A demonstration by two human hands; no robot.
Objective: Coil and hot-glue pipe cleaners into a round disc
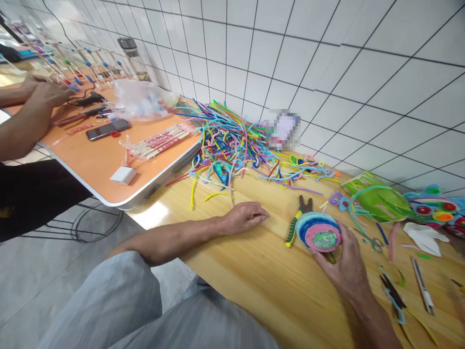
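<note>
My right hand [347, 264] grips a small round bowl-like piece [321, 237] ringed with pink, dark blue and light blue fuzzy strands, with a mottled green centre. It is held just above the wooden table, partly over green-and-yellow handled pliers [296, 223]. My left hand [245, 218] rests on the table to the left of the pliers, its fingers loosely curled together and nothing visible in them. Beyond that hand lies a tangled heap of colourful pipe cleaners [232, 140], a pink one reaching down almost to the wrist.
Right of my right hand lie a green packet [379, 196], a white cloth or tissue [426, 237], a utility knife [422, 286] and yellow-handled pliers [403, 303]. On the left, an orange folding table [87, 160] holds a phone [108, 130]; another person's hands [47, 92] rest there.
</note>
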